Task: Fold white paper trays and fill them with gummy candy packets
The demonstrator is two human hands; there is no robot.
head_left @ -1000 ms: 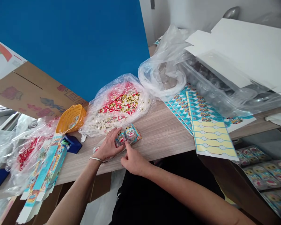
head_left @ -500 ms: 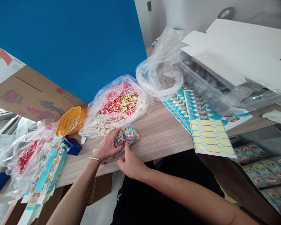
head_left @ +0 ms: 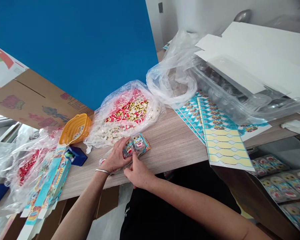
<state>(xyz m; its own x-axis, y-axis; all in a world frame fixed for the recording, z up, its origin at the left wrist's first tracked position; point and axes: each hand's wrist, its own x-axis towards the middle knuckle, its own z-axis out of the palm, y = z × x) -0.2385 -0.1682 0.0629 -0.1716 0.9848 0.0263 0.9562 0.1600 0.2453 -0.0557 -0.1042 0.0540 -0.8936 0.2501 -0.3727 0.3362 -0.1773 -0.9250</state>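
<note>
A strip of clear blister packs (head_left: 137, 147) with colourful cartoon stickers lies near the front edge of the wooden table (head_left: 170, 140). My left hand (head_left: 116, 156), with a thin bracelet on the wrist, lies flat over the strip's left part and presses it down. My right hand (head_left: 136, 171) is curled just in front of the strip. Its fingertips pinch at the strip's near edge, and what they grip is hidden.
Behind the strip lies a plastic bag of small red and yellow pieces (head_left: 127, 113). An orange basket (head_left: 75, 128), a blue tape dispenser (head_left: 76, 156) and printed cartons (head_left: 48, 183) are left. Sticker sheets (head_left: 215, 130) and clear bags (head_left: 180, 76) are right. Finished packs (head_left: 282, 183) lie low right.
My right hand has drawn slightly left along the strip's near edge and curled tighter. My left hand stays on the strip. The view shifted a little.
</note>
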